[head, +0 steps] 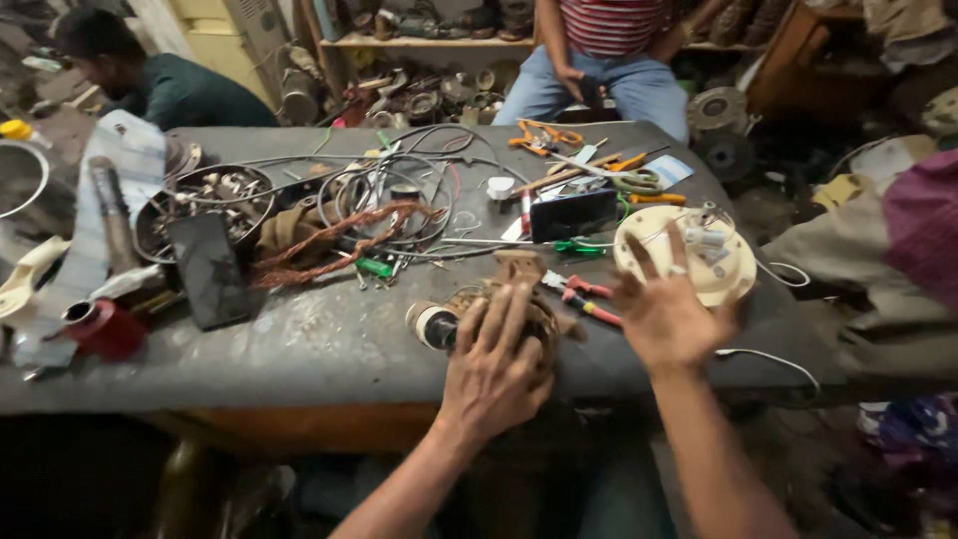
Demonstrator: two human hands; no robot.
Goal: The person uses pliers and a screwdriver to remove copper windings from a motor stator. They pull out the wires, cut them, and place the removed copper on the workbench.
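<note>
My left hand (496, 361) lies flat on a round motor winding of brown copper wire (544, 311) near the front edge of the grey workbench (319, 339), pressing on it. A short white cylinder (431, 324) sticks out at the winding's left. My right hand (667, 309) hovers to the right with fingers spread, holding nothing, just in front of a cream round fan cover (689, 255) that carries small parts and white wires. Red-handled pliers (587, 297) lie between the two hands.
The bench holds a tangle of grey cables (399, 180), a copper wire coil (334, 240), a metal bowl of parts (205, 205), a dark phone (210, 269), orange-handled scissors (544, 135) and a green screwdriver (579, 247). One person sits at the far left, another behind the bench.
</note>
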